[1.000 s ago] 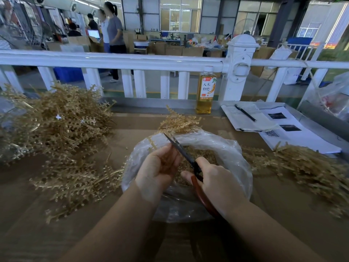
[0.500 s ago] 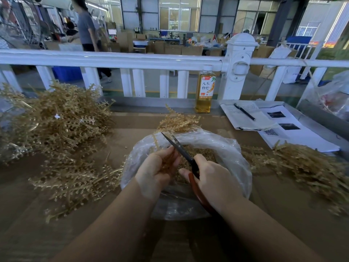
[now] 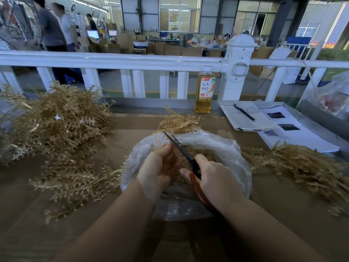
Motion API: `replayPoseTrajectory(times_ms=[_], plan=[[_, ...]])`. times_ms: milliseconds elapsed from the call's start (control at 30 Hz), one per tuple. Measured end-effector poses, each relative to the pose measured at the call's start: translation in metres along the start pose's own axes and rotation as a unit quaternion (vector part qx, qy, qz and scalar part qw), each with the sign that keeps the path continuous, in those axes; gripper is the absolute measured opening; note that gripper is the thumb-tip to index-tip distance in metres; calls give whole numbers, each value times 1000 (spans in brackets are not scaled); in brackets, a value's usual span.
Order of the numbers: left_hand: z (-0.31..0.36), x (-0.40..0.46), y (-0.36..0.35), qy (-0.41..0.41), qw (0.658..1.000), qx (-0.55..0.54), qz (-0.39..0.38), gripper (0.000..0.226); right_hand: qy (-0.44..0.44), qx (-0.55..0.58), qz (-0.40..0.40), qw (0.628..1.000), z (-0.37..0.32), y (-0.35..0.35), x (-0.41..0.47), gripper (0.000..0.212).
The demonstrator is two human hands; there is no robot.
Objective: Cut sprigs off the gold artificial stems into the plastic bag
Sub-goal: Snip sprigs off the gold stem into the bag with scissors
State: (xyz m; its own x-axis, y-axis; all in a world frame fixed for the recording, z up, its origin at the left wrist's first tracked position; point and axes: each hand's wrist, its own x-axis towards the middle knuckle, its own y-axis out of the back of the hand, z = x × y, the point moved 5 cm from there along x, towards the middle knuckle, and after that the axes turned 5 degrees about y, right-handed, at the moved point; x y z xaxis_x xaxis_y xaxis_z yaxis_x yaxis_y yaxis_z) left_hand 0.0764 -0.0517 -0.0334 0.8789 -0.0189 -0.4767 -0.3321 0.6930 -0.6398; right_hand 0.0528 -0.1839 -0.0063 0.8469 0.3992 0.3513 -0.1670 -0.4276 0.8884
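Cutting step in hand: my left hand (image 3: 157,170) grips a gold stem (image 3: 177,122) over the plastic bag (image 3: 232,148); my right hand (image 3: 217,178) grasps the scissors (image 3: 181,148). Next: snip the next sprig

scissors (image 3: 186,155) handles: hidden under hands | background people (image 3: 54,29): possibly blurred

clear plastic bag (image 3: 232,148) open, gold sprigs (image 3: 204,154) inside

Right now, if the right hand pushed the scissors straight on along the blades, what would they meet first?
Probably the gold stem held by the left hand over the plastic bag; the scissors in the right hand point there. Depth is unclear.
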Motion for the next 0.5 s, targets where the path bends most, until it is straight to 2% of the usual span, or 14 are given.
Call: replayPoseTrajectory(times_ms=[167, 500], plan=[[-2, 5, 1, -3, 1000, 26, -4, 8, -1, -3, 14, 1000, 0, 1, -1, 35], [0, 11, 7, -36, 998, 58, -10, 15, -21, 28, -7, 999, 2, -2, 1, 36]])
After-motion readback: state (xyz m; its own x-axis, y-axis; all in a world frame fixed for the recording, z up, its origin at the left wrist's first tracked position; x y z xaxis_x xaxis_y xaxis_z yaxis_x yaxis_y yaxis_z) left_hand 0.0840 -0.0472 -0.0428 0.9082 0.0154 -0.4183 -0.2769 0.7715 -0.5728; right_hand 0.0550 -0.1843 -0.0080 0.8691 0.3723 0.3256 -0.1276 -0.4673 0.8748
